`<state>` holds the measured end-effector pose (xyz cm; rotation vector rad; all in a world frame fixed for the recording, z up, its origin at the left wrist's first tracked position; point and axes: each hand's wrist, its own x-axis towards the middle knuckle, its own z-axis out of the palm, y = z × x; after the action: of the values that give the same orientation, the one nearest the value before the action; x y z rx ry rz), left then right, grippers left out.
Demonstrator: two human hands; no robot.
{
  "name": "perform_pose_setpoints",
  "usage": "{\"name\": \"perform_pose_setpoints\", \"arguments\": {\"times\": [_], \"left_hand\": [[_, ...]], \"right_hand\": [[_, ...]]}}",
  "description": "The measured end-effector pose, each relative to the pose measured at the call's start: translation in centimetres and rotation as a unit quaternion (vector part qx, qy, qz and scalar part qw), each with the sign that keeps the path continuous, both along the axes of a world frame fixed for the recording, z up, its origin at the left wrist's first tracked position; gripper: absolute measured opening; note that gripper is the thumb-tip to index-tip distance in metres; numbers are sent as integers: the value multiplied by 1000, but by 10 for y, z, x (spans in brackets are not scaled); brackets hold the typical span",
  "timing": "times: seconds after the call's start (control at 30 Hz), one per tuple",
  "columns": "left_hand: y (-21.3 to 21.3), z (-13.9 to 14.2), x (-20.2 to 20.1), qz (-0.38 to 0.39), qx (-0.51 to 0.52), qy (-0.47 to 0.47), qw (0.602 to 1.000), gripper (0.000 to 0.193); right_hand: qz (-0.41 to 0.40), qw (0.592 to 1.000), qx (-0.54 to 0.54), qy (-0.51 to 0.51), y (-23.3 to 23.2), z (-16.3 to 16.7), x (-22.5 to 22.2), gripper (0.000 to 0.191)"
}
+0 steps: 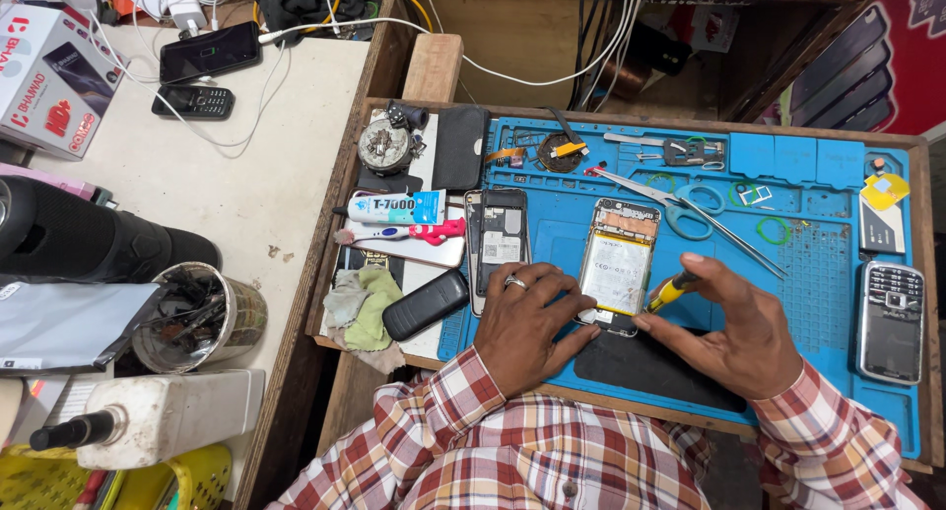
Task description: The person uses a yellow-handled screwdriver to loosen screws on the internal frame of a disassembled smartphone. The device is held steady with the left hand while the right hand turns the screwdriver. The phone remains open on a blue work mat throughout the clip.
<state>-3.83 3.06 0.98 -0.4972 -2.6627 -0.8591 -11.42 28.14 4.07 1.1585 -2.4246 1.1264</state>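
Nearest me, a dark flat panel (641,367) lies on the blue work mat (838,303) under my wrists. My left hand (527,323) rests with fingers spread, pressing down on the near left corner of the opened phone (618,267), which lies back-up in the mat's middle. My right hand (729,328) pinches a small yellow-handled screwdriver (672,292) between thumb and forefinger, its tip at the phone's near right edge. If I push at a slant, I judge the tip could skid onto the exposed board. Farther off lie scissors (680,209) and tweezers (729,232). The tip itself is too small to see.
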Motion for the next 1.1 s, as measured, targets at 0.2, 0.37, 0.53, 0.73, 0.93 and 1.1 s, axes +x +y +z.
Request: {"name": "perform_pose_setpoints", "arguments": {"times": [0.2,0.37,0.53,0.73,0.93,1.1], "left_hand": [[0,0,-1,-2,2,1,1000,28],[0,0,0,-5,9,-4,1000,29],[0,0,1,-2,1,2,1000,28],[1,2,0,-4,5,-3,1000,28],[1,3,0,-4,1,-4,1000,28],[2,3,0,-6,2,-2,1000,29]], "right_hand": [[23,999,-14,-45,3,2,1,78],[33,999,-20,-22,0,2,2,76],[-21,998,4,55,-1,1,0,84],[27,999,-6,-43,4,6,2,76],[14,999,-5,-37,4,3,1,80],[-15,1000,-4,-10,1,0,-1,87]]}}
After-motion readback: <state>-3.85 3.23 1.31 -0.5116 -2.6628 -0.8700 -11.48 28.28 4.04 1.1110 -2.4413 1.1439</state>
